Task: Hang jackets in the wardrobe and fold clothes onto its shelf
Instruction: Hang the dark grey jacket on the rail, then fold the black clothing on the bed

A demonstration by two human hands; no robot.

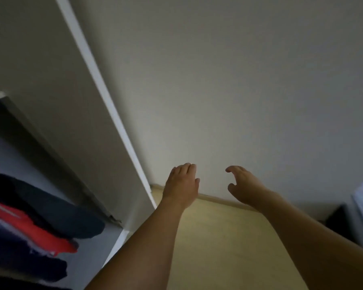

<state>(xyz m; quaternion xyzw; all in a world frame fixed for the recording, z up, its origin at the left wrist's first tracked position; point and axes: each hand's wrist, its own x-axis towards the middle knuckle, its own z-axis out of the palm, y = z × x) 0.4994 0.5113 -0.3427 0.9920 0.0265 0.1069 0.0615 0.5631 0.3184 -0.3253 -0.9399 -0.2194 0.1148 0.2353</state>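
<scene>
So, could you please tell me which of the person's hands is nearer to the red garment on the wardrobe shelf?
Left. The left hand reaches out empty just right of the wardrobe's edge, above and right of the red garment. The right hand, also empty, is farther right, before the wall.

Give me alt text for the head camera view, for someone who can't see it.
Two bare, empty hands, left hand and right hand, reach toward a plain wall. At left, an open wardrobe shows dark and red folded clothes on its shelf.
</scene>
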